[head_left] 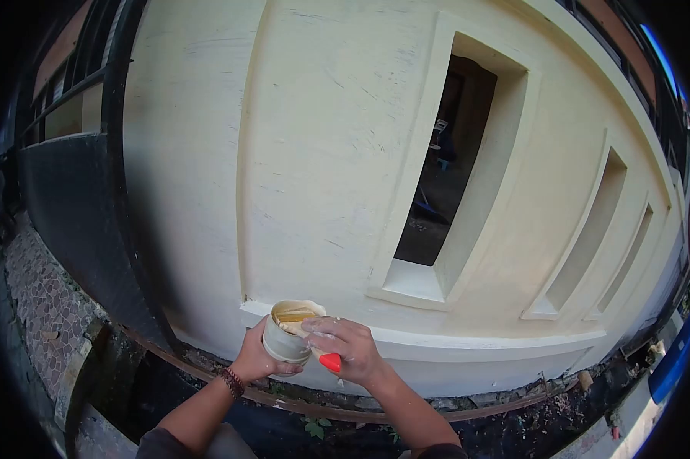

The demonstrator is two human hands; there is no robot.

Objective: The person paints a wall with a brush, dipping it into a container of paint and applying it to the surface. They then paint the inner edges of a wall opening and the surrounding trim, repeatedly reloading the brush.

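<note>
My left hand point(259, 358) is wrapped round the side of a whitish, paint-smeared container point(285, 346) at the lower middle. Yellowish material shows inside its open top. At the container's right rim, my right hand point(343, 346) grips a tool with a red handle end point(330, 362); the tool's other end is at the container's mouth, and its shape is partly hidden by my fingers. White smears cover the right fingers. Directly in front stands a cream wall point(322, 191) with scuffs and small marks.
Narrow window openings point(456, 168) run along the wall to the right. A ledge point(467, 338) juts out low on the wall. Below it lies a dark ditch point(513, 428). A black gate point(84, 222) and stone paving point(42, 306) are left; something blue point(674, 359) is far right.
</note>
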